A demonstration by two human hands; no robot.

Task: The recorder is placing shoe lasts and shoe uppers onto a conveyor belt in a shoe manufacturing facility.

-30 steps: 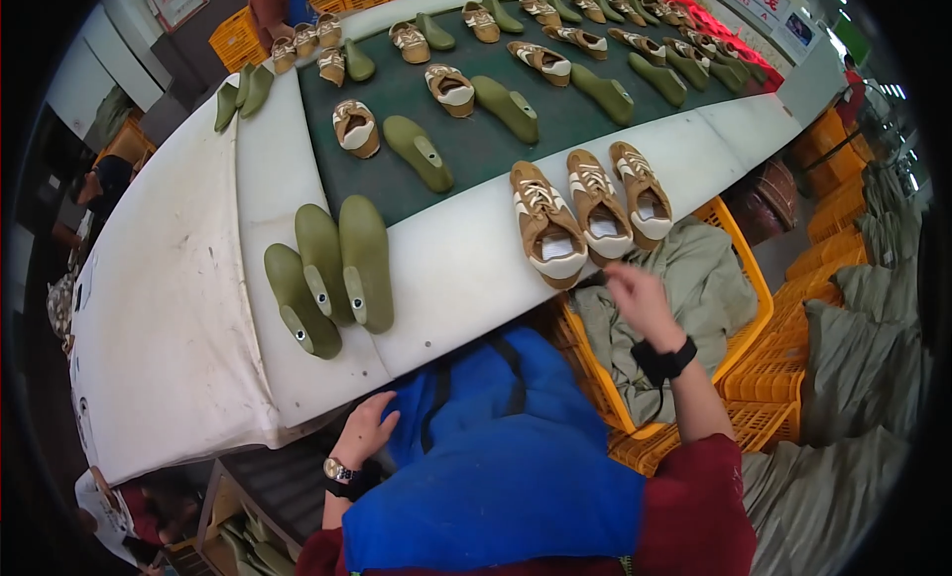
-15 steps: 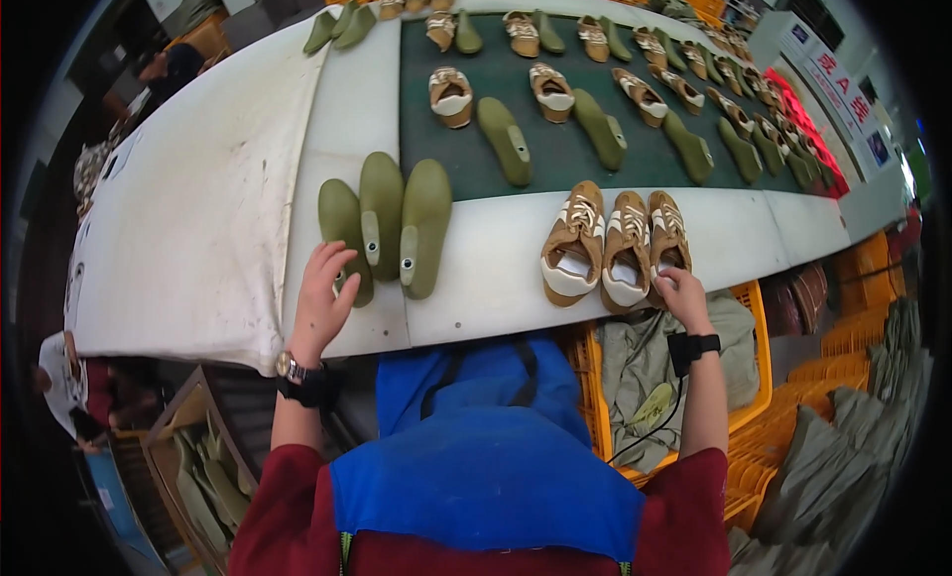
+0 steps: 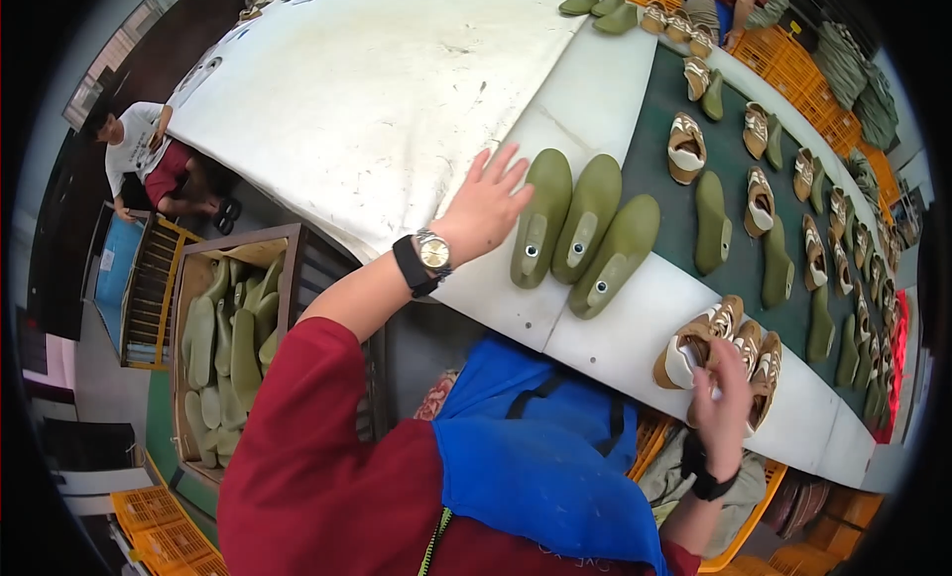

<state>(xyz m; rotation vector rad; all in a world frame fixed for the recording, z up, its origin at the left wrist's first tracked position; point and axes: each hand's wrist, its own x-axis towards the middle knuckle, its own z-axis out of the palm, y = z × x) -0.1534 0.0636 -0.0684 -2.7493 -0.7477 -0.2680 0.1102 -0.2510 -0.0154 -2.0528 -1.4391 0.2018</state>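
Three olive-green shoe lasts lie side by side on the white table edge. My left hand, a watch on its wrist, is open with fingers spread, just left of the leftmost last and touching or nearly touching it. Three tan shoes sit in a row further right on the same edge. My right hand, with a black wristband, rests its fingers on the middle tan shoe; whether it grips is unclear.
A dark green conveyor belt carries several tan shoes and green lasts away to the right. A wooden crate of green lasts stands at lower left. A seated person is at far left; orange crates sit beneath the table.
My left hand has come up from below the table edge to beside the green lasts. My right hand stays at the tan shoes. The view has swung left.
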